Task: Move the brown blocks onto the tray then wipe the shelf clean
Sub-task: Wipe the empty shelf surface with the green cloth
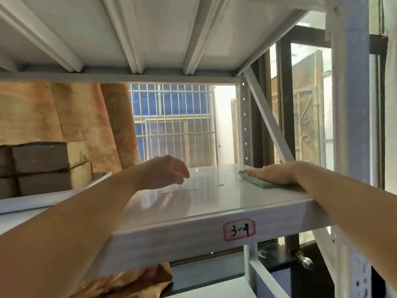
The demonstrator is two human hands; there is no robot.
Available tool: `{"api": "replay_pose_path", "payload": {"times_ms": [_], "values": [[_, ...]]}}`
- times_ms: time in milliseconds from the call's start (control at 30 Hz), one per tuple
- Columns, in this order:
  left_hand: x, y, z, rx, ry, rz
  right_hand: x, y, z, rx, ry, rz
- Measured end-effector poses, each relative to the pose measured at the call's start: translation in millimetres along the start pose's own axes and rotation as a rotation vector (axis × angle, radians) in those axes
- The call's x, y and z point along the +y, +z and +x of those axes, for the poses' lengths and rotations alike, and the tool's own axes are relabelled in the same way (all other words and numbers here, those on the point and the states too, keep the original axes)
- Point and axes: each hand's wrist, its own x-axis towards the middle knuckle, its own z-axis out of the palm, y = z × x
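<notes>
The white metal shelf (206, 203) carries a label "3-4" on its front edge, and small water drops lie on its glossy top. My right hand (272, 174) lies flat on a green cloth (255, 181), pressing it against the shelf near the right rear post. My left hand (165, 172) hovers just above the middle of the shelf, fingers loosely curled down, holding nothing. Several brown blocks (40, 166) are stacked at the far left on a white tray (53, 197) whose rim shows beside the shelf.
The ribbed underside of the shelf above (139, 35) hangs close overhead. A diagonal brace (268, 117) and upright posts (350, 104) close off the right side. An orange curtain (86, 117) and a barred window (174, 123) lie behind.
</notes>
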Motion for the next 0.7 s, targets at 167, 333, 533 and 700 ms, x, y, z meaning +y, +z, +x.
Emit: {"api": "replay_pose_path", "payload": {"times_ms": [167, 333, 533, 700], "values": [[0.3, 2.9, -4.7, 0.018, 0.006, 0.008, -3.2, 2.1, -7.7, 0.009, 0.031, 0.024], [5.0, 4.6, -7.1, 0.084, 0.058, 0.039, -6.0, 7.2, -22.0, 0.015, 0.028, 0.075], [16.6, 6.0, -13.5, 0.229, 0.224, 0.059, -10.2, 15.2, -34.9, 0.005, -0.003, 0.107], [23.2, 5.9, -14.5, 0.404, 0.334, 0.072, -14.1, 21.3, -47.5, -0.017, -0.021, 0.108]]}}
